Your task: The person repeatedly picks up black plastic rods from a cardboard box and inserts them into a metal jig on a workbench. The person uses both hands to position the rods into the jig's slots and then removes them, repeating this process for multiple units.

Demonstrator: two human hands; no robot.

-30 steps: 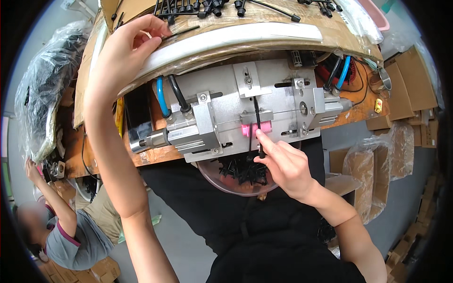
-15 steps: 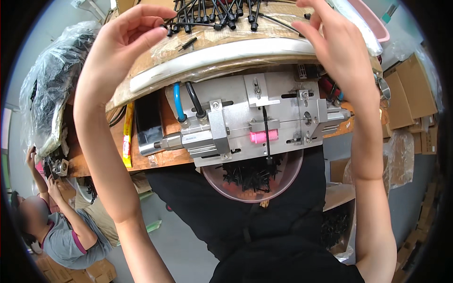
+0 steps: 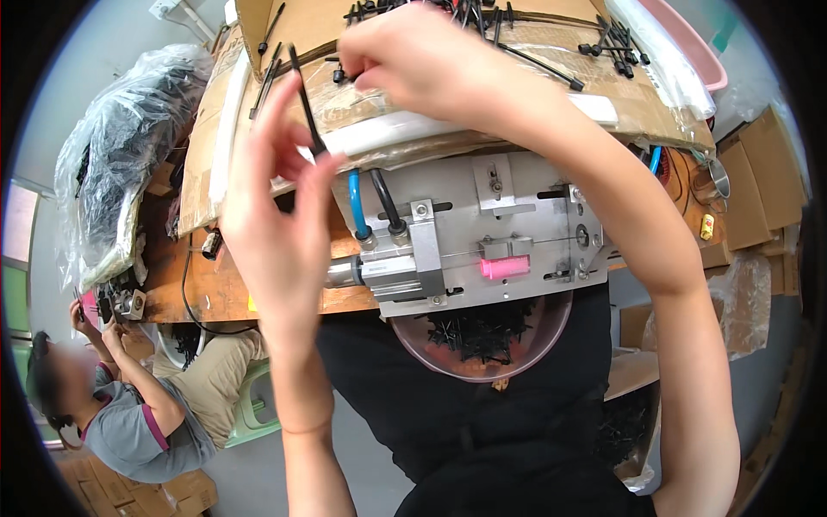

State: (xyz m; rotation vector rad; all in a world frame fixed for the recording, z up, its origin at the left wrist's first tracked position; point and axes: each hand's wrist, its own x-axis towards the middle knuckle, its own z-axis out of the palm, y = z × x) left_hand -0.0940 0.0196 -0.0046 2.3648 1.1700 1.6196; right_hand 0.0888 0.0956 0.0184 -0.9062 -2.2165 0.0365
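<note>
Rod | in left hand's grip | far end projecting beyond

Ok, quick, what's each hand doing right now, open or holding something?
Left hand: closed on a thin, straight black rod.
Right hand: fingers curled beside a small black piece; whether it grips anything cannot be told.

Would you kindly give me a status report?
Left hand holding slim black rod; right hand over brown cardboard, grip unclear; pink rectangular block bare on silver metal plate; right forearm overlapping plate.
</note>
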